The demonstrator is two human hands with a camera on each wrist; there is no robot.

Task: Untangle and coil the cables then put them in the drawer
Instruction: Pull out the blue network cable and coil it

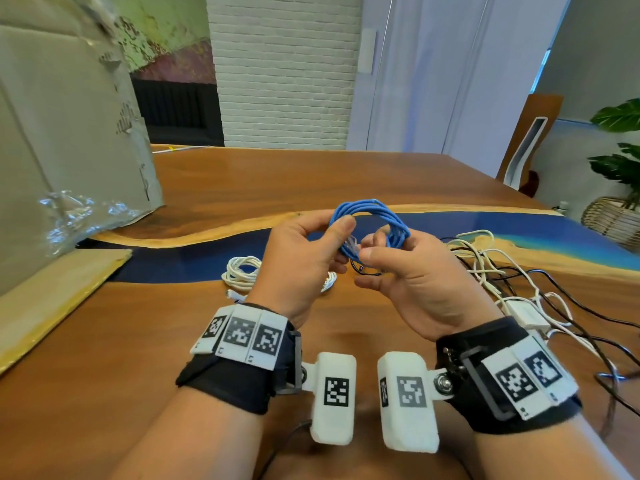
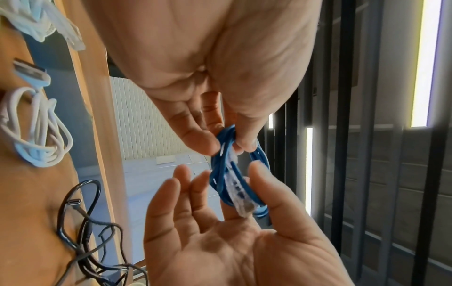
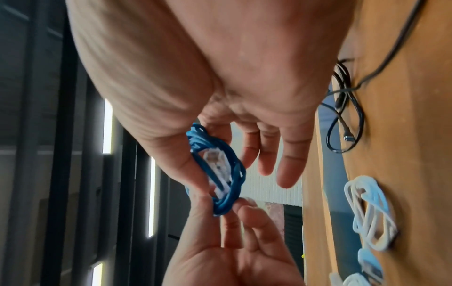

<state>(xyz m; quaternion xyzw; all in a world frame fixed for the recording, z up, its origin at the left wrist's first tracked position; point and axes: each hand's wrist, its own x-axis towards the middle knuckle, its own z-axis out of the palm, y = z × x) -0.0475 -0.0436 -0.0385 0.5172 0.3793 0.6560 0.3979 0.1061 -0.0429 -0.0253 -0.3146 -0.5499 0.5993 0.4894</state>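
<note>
Blue cable coil (image 1: 372, 225) is pinched at its near-left side by the left hand (image 1: 301, 261) and gripped opposite by the right hand (image 1: 412, 275), held above the wooden table (image 1: 145, 341), a coiled white cable (image 1: 242, 271) lying below and tangled cables (image 1: 512, 282) at right.

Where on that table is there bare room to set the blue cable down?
Bare wood lies near the table edge, between the cardboard flap and the left hand, and across the far side behind the blue cable. It is crowded right of the right hand, under tangled black and white cables; a white coil lies mid-table.
</note>
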